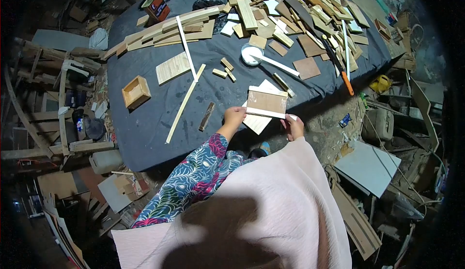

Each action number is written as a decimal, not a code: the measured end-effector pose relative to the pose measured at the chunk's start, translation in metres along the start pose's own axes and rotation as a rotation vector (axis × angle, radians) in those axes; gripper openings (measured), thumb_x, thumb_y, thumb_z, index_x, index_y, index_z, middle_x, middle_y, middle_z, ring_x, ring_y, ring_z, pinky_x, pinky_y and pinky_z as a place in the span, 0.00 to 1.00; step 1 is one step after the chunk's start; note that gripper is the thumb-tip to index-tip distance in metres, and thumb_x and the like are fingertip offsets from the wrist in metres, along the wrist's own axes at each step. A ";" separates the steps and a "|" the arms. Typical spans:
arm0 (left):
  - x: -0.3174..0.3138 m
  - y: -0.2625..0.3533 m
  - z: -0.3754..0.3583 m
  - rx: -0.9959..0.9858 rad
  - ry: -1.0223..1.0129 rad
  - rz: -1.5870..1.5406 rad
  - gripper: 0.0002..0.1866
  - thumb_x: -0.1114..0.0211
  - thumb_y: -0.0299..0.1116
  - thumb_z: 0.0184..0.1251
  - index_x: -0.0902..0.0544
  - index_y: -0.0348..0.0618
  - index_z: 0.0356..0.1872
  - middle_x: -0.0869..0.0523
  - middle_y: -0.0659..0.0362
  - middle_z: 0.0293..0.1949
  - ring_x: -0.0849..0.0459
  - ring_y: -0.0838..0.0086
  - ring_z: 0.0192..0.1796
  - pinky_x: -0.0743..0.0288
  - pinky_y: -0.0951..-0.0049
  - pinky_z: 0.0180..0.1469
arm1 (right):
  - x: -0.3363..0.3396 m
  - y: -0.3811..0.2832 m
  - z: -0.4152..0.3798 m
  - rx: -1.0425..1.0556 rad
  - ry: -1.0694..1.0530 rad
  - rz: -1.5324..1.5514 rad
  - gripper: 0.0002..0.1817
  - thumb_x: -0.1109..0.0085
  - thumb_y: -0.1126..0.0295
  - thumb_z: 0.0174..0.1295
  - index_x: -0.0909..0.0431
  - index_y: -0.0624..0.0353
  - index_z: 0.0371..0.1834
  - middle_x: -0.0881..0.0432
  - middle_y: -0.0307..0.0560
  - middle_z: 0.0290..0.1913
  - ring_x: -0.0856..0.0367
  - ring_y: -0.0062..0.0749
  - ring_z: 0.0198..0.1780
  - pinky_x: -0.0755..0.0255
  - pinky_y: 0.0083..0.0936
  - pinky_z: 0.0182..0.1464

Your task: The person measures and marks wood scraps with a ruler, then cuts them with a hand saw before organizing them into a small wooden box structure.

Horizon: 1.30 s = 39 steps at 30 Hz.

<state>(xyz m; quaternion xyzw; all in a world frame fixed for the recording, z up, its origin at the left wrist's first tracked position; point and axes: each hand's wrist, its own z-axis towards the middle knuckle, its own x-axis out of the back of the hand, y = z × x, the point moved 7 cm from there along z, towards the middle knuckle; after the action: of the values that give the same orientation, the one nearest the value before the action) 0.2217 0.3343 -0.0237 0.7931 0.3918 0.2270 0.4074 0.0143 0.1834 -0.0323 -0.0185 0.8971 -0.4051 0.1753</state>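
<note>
At the table's near edge, a small brown wooden panel (266,100) has pale strips along its far and near sides. The near one, a pale wooden strip (265,112), runs between my hands. My left hand (234,118) pinches its left end, and my right hand (294,127) grips its right end. Beneath the panel lies a light board (256,123), partly covered. A white tub of glue (252,55) stands farther back, with a pale flat stick (278,65) lying across its rim. Small wood blocks (227,69) are scattered left of the panel.
A large pile of wood offcuts (295,15) covers the back right of the dark-clothed table (145,138). An orange-handled saw (347,84) lies at the right edge. A small open wooden box (136,92), a board (173,68) and long thin strips (186,103) lie to the left.
</note>
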 end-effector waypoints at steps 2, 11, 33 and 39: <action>-0.001 0.002 0.001 -0.037 -0.011 0.032 0.09 0.41 0.29 0.50 0.20 0.33 0.29 0.21 0.59 0.19 0.27 0.81 0.18 0.35 0.83 0.20 | -0.001 0.000 -0.001 0.006 0.004 0.006 0.08 0.45 0.77 0.51 0.32 0.67 0.32 0.26 0.46 0.31 0.25 0.28 0.32 0.24 0.20 0.34; -0.002 0.008 -0.002 -0.032 -0.013 0.089 0.08 0.40 0.27 0.52 0.22 0.30 0.29 0.22 0.59 0.19 0.27 0.81 0.19 0.34 0.84 0.21 | 0.000 0.002 0.000 0.041 0.028 -0.023 0.08 0.44 0.76 0.51 0.31 0.66 0.33 0.26 0.46 0.30 0.25 0.26 0.31 0.24 0.19 0.33; -0.002 0.013 -0.002 0.111 0.001 -0.009 0.11 0.40 0.34 0.52 0.23 0.34 0.21 0.22 0.59 0.18 0.26 0.79 0.17 0.33 0.84 0.19 | -0.008 -0.010 -0.010 -0.004 -0.016 -0.065 0.10 0.45 0.75 0.52 0.32 0.68 0.34 0.26 0.47 0.29 0.24 0.27 0.27 0.23 0.19 0.32; -0.002 0.016 -0.001 0.010 -0.039 0.204 0.08 0.37 0.30 0.48 0.23 0.34 0.25 0.21 0.57 0.21 0.23 0.73 0.22 0.30 0.77 0.22 | -0.005 -0.008 -0.006 0.040 0.002 -0.051 0.10 0.44 0.76 0.51 0.32 0.68 0.33 0.26 0.47 0.29 0.24 0.27 0.28 0.23 0.19 0.30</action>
<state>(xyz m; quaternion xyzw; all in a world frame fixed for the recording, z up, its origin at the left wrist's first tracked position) 0.2262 0.3275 -0.0099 0.8352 0.3020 0.2497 0.3857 0.0165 0.1831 -0.0214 -0.0375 0.8882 -0.4274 0.1643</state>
